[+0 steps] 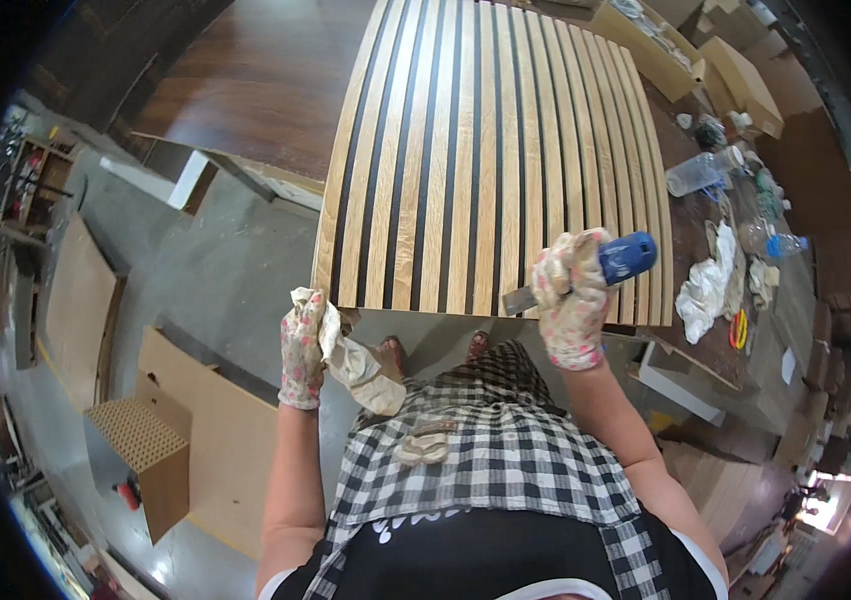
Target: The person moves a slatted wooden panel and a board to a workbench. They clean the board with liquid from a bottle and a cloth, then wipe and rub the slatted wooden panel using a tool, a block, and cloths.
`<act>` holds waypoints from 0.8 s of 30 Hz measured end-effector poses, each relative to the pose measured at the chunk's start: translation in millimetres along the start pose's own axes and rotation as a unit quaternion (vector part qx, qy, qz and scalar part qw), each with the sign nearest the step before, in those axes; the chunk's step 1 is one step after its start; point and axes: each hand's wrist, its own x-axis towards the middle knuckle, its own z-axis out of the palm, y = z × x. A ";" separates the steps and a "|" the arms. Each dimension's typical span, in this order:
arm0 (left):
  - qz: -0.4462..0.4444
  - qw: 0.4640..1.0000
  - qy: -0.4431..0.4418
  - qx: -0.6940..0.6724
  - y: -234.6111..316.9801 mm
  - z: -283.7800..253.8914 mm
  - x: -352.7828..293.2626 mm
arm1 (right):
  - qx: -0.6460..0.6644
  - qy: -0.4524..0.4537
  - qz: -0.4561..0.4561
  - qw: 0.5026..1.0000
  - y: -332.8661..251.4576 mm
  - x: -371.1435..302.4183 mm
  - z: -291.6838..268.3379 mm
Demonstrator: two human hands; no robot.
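Note:
In front of me lies a slatted wood panel [461,150], with pale wooden slats set over dark gaps. My left hand [303,345], in a white glove with pink spots, is closed on a cream-coloured rag [364,378] at the panel's near left corner. The rag hangs down toward my apron. Over the panel's near edge, to the right, my right hand [574,295] grips a blue-handled chisel [629,258] in a matching stained glove. Its flat metal blade points left, close to the slat ends; whether it touches them I cannot tell.
Right of the panel, the dark worktable [711,355] carries plastic bottles [696,175], a crumpled white cloth [708,285] and a yellow-and-red ring [739,328]. Cardboard boxes [741,85] stand at the back right. Boards [231,440] and a perforated box [141,440] stand on the left.

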 end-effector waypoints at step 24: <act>0.279 0.933 -0.071 0.216 -35.3 -7.2 7.9 | 0.481 -0.120 0.385 0.778 23.2 -8.0 -38.2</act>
